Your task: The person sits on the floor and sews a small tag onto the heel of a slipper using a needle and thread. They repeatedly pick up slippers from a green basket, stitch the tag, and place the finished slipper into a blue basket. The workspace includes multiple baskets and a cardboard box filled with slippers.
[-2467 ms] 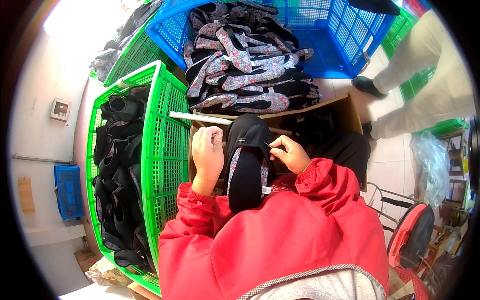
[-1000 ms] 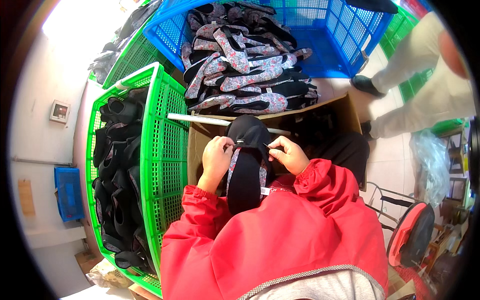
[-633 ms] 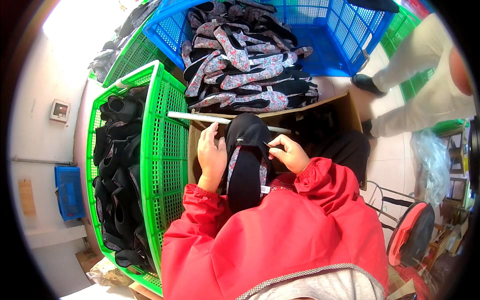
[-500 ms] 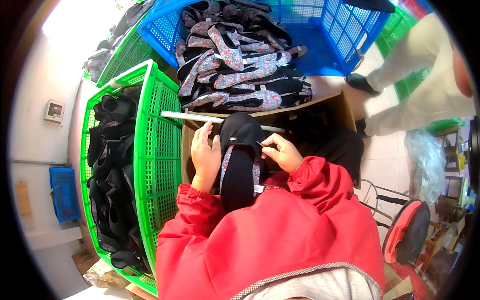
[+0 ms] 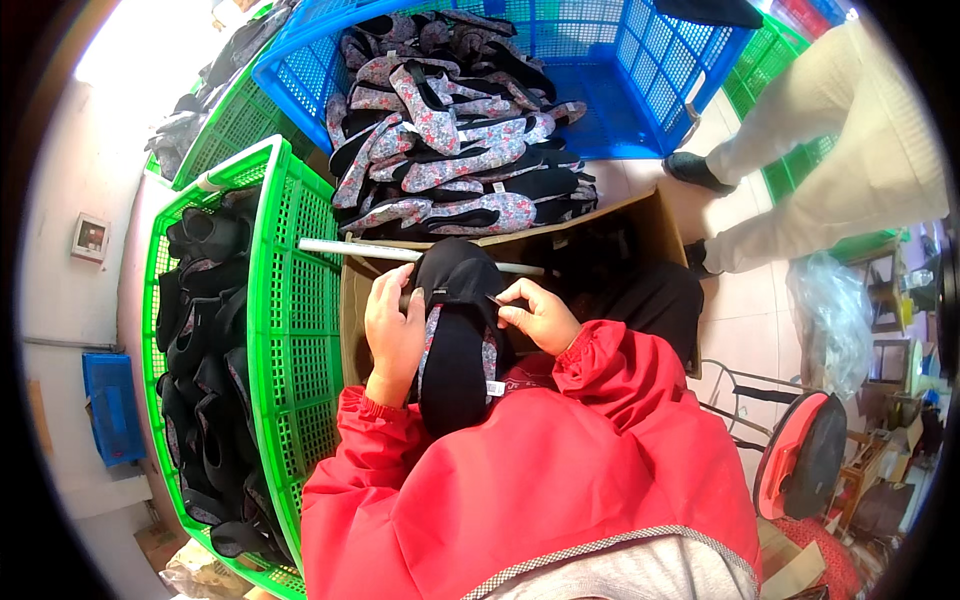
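Note:
A black slipper (image 5: pixel 455 345) with a floral patterned lining lies toe-away in my lap, over an open cardboard box (image 5: pixel 640 225). My left hand (image 5: pixel 393 330) grips its left side near the toe. My right hand (image 5: pixel 538 315) pinches the upper's right edge, with a small dark thin tool at its fingertips. A pale rod (image 5: pixel 360 250) lies across the box just beyond the slipper's toe. Both my sleeves are red.
A green crate (image 5: pixel 290 330) of dark slippers stands at my left. A blue crate (image 5: pixel 620 90) with several floral slippers sits ahead. Another person's legs in beige trousers (image 5: pixel 840 170) stand at the right. A red and black round stool (image 5: pixel 805 470) is at lower right.
My hands stayed on the slipper with small shifts: the left hand slid along its left side toward the toe. The view tilted slightly.

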Tool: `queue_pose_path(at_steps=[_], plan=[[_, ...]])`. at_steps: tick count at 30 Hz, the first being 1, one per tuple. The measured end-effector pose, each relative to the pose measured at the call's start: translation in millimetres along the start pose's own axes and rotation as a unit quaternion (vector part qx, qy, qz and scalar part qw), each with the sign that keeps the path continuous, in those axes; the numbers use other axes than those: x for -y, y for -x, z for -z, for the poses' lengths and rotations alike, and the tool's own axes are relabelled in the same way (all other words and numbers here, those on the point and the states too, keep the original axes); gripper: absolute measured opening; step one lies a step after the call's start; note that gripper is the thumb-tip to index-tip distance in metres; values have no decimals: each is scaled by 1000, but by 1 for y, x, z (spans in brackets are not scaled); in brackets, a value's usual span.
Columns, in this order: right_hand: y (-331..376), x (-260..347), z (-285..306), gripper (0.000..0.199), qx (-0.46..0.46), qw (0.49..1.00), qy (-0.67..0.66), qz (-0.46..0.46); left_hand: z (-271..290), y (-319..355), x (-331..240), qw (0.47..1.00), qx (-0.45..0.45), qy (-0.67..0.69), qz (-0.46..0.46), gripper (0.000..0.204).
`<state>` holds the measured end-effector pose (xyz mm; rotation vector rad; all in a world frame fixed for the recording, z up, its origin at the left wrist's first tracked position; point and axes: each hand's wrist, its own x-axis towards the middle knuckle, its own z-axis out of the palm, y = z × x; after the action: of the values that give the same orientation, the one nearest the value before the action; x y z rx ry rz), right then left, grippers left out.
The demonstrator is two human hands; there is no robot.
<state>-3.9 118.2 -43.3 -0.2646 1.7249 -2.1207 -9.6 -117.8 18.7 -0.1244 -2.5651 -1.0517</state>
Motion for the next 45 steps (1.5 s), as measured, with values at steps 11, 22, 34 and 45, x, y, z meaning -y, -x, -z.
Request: queue_pose_path(at_steps=[11, 22, 34, 45], plan=[[-1, 2, 0, 17, -16, 999, 31, 16, 0, 0, 3, 1000, 7, -10, -12, 34], [-2, 0, 0, 17, -17, 999, 51, 5, 1, -1, -2, 1000, 1, -5, -11, 30], [-1, 1, 1, 19, -10, 999, 46, 13, 3, 0, -4, 1000, 7, -15, -20, 27], [-1, 1, 1, 19, -9, 999, 40, 9, 3, 0, -8, 1000, 8, -10, -9, 27]])
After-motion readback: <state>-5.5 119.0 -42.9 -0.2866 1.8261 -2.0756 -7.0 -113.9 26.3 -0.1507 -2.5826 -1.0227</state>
